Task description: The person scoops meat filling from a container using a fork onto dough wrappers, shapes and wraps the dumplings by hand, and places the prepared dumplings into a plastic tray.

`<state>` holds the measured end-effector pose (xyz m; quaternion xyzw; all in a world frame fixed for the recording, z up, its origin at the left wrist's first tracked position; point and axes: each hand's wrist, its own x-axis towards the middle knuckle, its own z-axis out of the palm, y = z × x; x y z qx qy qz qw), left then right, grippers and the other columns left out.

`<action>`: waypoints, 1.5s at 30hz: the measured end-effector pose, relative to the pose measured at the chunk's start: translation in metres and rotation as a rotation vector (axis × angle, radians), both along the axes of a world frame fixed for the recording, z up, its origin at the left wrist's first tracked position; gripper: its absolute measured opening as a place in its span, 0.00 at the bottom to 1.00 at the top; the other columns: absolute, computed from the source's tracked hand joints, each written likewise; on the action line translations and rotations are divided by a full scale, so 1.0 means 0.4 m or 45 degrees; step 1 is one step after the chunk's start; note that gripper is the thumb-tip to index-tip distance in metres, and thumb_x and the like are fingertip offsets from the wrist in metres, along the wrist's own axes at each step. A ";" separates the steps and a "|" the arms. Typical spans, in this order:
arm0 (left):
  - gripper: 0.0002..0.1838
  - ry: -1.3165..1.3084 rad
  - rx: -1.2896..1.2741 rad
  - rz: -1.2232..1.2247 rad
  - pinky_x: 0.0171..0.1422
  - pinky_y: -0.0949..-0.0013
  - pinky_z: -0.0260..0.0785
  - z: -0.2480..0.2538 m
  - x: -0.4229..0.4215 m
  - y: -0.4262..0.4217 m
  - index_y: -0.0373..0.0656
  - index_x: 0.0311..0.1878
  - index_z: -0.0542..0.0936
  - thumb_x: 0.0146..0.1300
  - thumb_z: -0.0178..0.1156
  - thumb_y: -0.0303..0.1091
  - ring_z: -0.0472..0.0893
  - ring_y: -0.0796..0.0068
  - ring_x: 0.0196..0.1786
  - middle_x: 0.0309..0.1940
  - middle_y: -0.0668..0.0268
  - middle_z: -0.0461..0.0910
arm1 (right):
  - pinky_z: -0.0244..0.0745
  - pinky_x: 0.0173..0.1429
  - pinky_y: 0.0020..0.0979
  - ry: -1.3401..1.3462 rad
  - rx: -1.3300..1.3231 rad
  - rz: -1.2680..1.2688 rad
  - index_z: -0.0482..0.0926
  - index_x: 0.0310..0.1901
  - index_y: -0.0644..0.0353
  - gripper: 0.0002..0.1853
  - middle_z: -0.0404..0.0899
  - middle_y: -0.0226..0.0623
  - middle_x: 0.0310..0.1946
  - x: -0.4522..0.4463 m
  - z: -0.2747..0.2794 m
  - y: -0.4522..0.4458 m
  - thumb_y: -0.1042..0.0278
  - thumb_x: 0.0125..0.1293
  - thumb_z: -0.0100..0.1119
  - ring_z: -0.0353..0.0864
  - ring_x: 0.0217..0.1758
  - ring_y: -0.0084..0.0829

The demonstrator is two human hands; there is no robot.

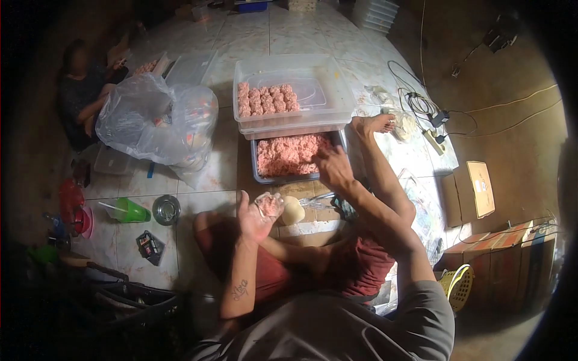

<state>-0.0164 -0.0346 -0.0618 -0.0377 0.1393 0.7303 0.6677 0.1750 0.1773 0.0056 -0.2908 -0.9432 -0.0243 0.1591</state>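
Green plastic marks the cup (135,211) at your left, lying on its side on the tiles below a bulging clear bag (135,117), with a glass dish (167,210) just beside it. Next comes your left hand (255,221), palm up, the thumb well apart from the fingers, with a pink smear of meat (270,206) resting on the palm and nothing clamped over it. Ahead, the clear bin (343,99) holds rows of rounded meat portions (265,100) grouped toward its left side. Between your left hand and the fork (316,200) sits a pale ball (294,210); it looks soft, so it would be best cupped from its sides. Just in front of you, the minced mixture (286,155) lies in the grey-blue tray (256,171), its near part uncovered by the bin. It looks moist, soft and probably sticky, light by the pinch but heavy as a whole tray; scoop from the loose surface and press gently, since it should crumble if squeezed. Your right hand (332,168) is at the tray's right end, fingers bent downward; you cannot tell from here whether they are closed on any mixture.
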 end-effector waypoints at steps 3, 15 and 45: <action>0.40 0.004 -0.024 -0.045 0.68 0.48 0.71 0.000 0.019 0.000 0.32 0.52 0.80 0.72 0.49 0.68 0.81 0.51 0.58 0.60 0.45 0.79 | 0.63 0.58 0.43 -0.164 -0.039 0.388 0.82 0.42 0.54 0.11 0.79 0.35 0.43 -0.040 -0.032 0.015 0.70 0.59 0.56 0.79 0.54 0.36; 0.51 -0.243 0.134 -0.009 0.77 0.47 0.62 -0.001 0.016 0.066 0.27 0.70 0.67 0.68 0.50 0.73 0.74 0.46 0.69 0.69 0.45 0.72 | 0.78 0.45 0.48 0.306 -0.363 0.318 0.82 0.48 0.61 0.11 0.80 0.47 0.39 0.002 0.028 -0.142 0.75 0.64 0.56 0.81 0.43 0.52; 0.35 0.522 0.099 -0.081 0.62 0.54 0.76 0.202 0.085 0.033 0.43 0.68 0.66 0.75 0.45 0.66 0.83 0.58 0.54 0.55 0.53 0.81 | 0.77 0.51 0.35 0.713 -1.912 0.081 0.81 0.52 0.69 0.20 0.84 0.35 0.41 0.005 0.101 -0.245 0.58 0.70 0.69 0.80 0.45 0.24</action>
